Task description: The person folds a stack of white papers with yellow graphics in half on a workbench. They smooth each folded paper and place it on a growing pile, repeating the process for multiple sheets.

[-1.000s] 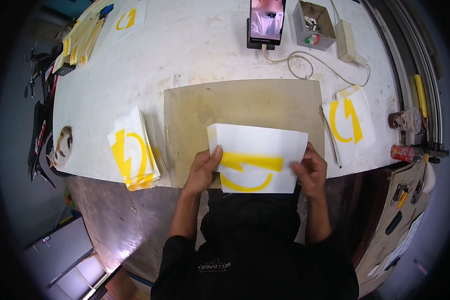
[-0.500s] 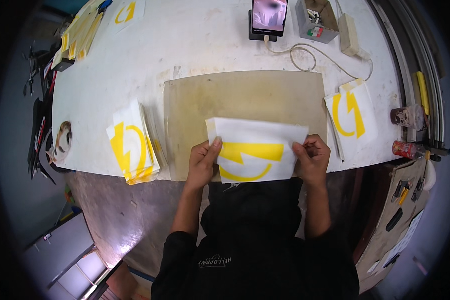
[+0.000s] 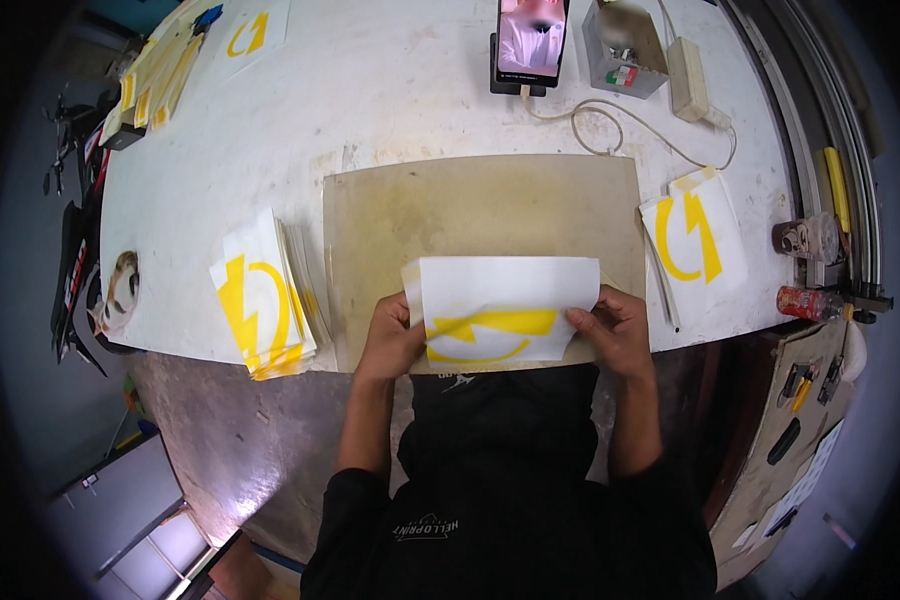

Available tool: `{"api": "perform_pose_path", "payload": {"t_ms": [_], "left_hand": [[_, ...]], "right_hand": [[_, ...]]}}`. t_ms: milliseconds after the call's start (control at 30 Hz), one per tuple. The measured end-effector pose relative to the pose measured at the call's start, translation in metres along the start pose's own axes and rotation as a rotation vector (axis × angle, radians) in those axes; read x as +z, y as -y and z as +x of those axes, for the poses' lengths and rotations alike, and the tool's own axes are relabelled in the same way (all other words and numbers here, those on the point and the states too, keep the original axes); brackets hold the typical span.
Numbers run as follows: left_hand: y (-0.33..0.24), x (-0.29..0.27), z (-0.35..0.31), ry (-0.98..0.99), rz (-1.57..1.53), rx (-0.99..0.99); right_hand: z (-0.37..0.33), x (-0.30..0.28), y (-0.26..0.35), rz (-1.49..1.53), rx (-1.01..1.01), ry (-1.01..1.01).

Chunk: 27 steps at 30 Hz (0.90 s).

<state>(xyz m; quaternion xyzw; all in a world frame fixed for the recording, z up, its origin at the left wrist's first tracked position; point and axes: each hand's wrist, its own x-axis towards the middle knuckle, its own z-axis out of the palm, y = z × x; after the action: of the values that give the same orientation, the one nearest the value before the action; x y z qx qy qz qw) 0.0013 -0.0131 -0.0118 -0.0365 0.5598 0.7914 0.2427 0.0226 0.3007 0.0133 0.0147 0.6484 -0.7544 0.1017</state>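
A white sheet with a yellow printed design (image 3: 510,280) is held between my hands over the near edge of a tan mat (image 3: 480,205). My left hand (image 3: 394,335) grips its left edge, fingers partly hidden behind it. With the thumb on the front and bent fingers behind, my right hand (image 3: 613,328) pinches the right edge. The sheet bows a little across the yellow print. A stack of similar printed sheets (image 3: 265,300) lies left of the mat, reaching the table's front edge. Another smaller pile of printed sheets (image 3: 695,230) rests to the right.
On the white table (image 3: 220,150), a phone (image 3: 530,45) stands at the back, its cable (image 3: 620,110) looping toward a power strip (image 3: 687,80). Beside it is a grey box (image 3: 625,55). A cup (image 3: 808,238) and bottle (image 3: 808,303) are at the right; a cat (image 3: 122,285) lies at the left edge.
The sheet has levelled and its upper white part now shows more. My left thumb has slid off its front toward the edge. The whole view has shifted slightly.
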Motion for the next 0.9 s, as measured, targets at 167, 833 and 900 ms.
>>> {"api": "perform_pose_path", "payload": {"t_ms": [167,833,900], "left_hand": [[-0.01,0.01,-0.012,0.145,0.344,-0.024],[-0.01,-0.013,-0.001,0.157,0.267,-0.059],[-0.016,-0.01,0.0,0.166,0.267,-0.079]], "right_hand": [[-0.005,0.003,-0.005,0.111,0.016,-0.027],[0.001,-0.005,0.012,-0.255,-0.038,0.289],[0.001,-0.001,0.014,-0.132,0.146,0.331]]}}
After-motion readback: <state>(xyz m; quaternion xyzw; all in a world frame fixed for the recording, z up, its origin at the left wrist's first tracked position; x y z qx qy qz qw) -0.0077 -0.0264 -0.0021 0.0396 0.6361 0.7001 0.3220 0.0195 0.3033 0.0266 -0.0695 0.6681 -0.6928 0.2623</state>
